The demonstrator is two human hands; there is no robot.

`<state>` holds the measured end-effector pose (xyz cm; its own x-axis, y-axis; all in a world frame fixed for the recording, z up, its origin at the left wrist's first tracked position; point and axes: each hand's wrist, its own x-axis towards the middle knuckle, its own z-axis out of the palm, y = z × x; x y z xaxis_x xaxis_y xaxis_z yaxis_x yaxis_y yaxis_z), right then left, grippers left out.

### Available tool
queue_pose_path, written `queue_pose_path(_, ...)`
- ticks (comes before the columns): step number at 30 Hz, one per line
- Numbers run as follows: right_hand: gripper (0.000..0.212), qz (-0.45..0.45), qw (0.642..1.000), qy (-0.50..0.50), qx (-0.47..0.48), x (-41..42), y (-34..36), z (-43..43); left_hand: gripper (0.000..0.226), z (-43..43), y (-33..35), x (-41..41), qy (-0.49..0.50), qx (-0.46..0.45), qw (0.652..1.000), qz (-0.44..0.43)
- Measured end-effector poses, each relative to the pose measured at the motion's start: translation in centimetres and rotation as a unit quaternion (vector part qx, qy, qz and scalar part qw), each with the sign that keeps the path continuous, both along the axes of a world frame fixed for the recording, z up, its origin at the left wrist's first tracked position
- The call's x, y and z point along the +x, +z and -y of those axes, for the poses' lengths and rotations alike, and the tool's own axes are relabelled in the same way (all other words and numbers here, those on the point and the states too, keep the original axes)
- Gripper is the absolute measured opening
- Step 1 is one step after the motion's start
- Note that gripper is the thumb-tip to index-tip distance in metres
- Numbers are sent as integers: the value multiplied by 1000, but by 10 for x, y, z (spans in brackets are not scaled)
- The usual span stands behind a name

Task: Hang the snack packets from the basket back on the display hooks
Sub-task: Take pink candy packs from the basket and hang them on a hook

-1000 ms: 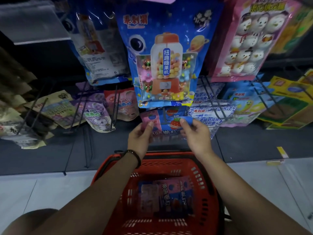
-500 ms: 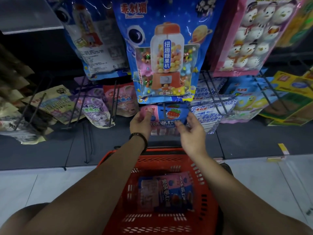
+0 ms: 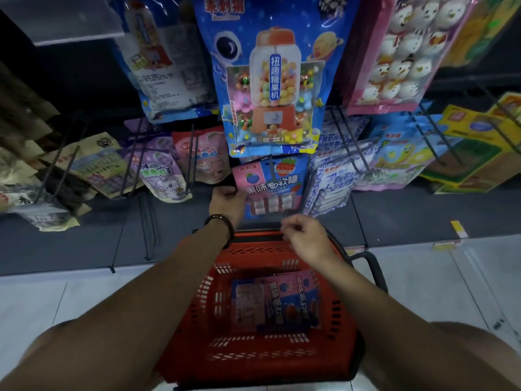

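A pink-and-blue fruit candy packet (image 3: 272, 187) hangs on a dark wire hook (image 3: 271, 167) under the big blue gumball bag. My left hand (image 3: 227, 203) touches the packet's lower left edge; whether it still grips it is unclear. My right hand (image 3: 303, 238) is off the packet, lower down above the basket's far rim, fingers loosely curled with nothing in them. The red plastic basket (image 3: 253, 359) stands on the floor between my arms. Similar packets (image 3: 277, 301) lie flat in its bottom.
Large bags hang above: a blue gumball bag (image 3: 275, 77) and a pink snowman bag (image 3: 400, 52). Purple and pink packets (image 3: 163, 176) hang on left hooks, white-blue ones (image 3: 335, 179) to the right. Bare wire hooks (image 3: 146, 221) jut out at lower left. The black basket handle (image 3: 372, 263) sticks out at the right.
The packet went onto the hook and now hangs flat. My right hand let go and drew back down toward the basket. My left hand slid to the packet's lower left edge.
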<state>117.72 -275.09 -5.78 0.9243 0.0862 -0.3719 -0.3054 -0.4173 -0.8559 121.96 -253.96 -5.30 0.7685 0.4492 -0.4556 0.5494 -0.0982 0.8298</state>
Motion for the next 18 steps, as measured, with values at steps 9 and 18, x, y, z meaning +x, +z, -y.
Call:
queue_pose_path(9,21,-192,974,47,-108,-26,-74,11,6,-21,31,-114,-451,182,872,-57)
queue_pose_path(18,31,-312,934,21,-170,-95,-199,17,11,-32,-20,-126,-461,181,866,-67)
